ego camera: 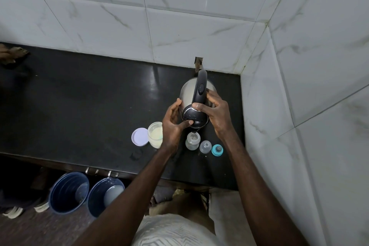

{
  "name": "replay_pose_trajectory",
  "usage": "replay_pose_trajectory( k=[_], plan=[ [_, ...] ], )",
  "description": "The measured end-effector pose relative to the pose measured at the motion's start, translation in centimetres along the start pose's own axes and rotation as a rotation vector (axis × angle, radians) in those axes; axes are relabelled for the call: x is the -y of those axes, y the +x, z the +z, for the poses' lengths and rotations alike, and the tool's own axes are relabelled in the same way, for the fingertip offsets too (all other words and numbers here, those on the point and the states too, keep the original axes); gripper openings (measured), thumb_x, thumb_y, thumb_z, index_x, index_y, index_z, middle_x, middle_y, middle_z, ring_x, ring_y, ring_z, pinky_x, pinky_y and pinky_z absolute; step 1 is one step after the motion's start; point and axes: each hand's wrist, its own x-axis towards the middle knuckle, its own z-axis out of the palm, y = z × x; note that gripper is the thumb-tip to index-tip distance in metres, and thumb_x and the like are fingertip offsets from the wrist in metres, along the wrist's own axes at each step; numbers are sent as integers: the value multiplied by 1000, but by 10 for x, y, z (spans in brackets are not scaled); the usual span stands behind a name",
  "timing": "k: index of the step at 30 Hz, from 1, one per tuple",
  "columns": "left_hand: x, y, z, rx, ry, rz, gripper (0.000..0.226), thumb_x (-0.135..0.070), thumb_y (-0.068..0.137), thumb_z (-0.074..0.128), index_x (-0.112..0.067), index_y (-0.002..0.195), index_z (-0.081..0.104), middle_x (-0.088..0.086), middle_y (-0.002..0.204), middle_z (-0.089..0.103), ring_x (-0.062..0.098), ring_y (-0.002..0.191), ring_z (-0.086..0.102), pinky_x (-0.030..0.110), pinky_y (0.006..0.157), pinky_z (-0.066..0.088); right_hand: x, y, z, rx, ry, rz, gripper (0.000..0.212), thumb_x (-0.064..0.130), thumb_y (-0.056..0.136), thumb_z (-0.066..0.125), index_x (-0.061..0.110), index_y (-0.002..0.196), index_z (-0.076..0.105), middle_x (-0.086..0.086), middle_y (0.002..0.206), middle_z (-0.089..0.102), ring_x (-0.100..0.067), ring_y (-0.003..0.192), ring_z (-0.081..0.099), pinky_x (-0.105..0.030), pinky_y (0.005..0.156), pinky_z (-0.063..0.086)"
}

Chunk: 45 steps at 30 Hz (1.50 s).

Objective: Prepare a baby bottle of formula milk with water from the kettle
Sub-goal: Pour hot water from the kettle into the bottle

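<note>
A steel kettle [187, 94] with a black handle and lid is tipped toward me over the black counter. Its spout hangs just above an open clear baby bottle [192, 141]. My right hand [216, 114] grips the kettle's handle. My left hand [174, 124] rests against the kettle's side, thumb on the lid. Left of that hand stands an open jar of pale formula powder [154, 134], with its lilac lid [140, 137] lying beside it. Right of the bottle sit a clear cap [205, 146] and a teal ring with the teat [217, 150].
The black counter [89, 110] ends at tiled walls behind and on the right. Two blue buckets [68, 191] stand on the floor below the counter's front edge. A brown cloth [12, 54] lies at the far left.
</note>
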Motion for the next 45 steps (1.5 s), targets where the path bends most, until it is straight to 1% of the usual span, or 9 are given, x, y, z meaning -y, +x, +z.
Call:
replay_pose_trajectory(
  k=[4,8,16,21,24,32,37,42,45],
  plan=[
    [-1,0,1,-1,-1,4,86,26,71,74,-3,147,48,0,148,58,17,137,56,32,104,53,2,0,0,6,-8,-11,44,16,81,88,31,119,71,8,129,68,-8,117,68,-33,93,62],
    [-3,-1,3,1,-3,3,86,29,70,71,-1,147,47,-9,138,65,14,133,60,29,101,54,0,0,0,1,-8,-18,45,15,81,88,24,122,72,3,130,69,-13,118,69,-35,93,62],
    [-3,-1,2,-5,12,-1,85,27,70,72,-4,146,49,-1,148,59,19,138,55,40,110,50,-2,1,-1,2,-23,-7,43,18,81,89,26,121,72,5,129,70,-15,119,68,-42,96,61],
    [-5,-3,3,-9,5,3,86,28,70,71,-1,147,48,3,151,55,18,139,54,35,109,51,-2,0,-1,-4,-34,-10,45,16,82,88,23,123,71,5,130,69,-13,118,68,-40,96,62],
    [-5,-3,2,-4,10,0,86,28,71,72,-3,147,48,4,152,55,19,139,54,37,110,51,-3,1,-1,-10,-45,-8,45,16,81,88,21,123,72,3,130,69,-14,118,69,-43,97,61],
    [-5,-2,2,-3,37,4,85,27,71,72,-4,147,49,3,151,56,17,137,56,31,103,53,-6,1,-2,-15,-60,-2,47,18,81,89,18,126,72,2,132,69,-16,120,68,-45,98,61],
    [-1,-1,1,1,11,-3,85,28,70,72,-3,146,49,5,152,55,20,138,55,40,110,51,-9,2,-3,-23,-72,-2,54,19,80,90,9,130,71,0,134,68,-19,122,67,-49,99,59],
    [0,-1,0,12,6,-18,85,25,69,74,-4,146,49,5,153,54,22,140,53,48,113,48,-7,2,-3,-27,-57,-1,54,17,80,90,9,129,72,0,133,68,-17,122,67,-47,99,60],
    [1,-1,0,15,2,-27,89,17,65,79,-4,146,49,9,153,53,28,141,52,56,116,42,-8,3,-2,-28,-40,-2,52,15,79,90,10,128,73,1,132,68,-17,121,67,-47,100,59]
  ],
)
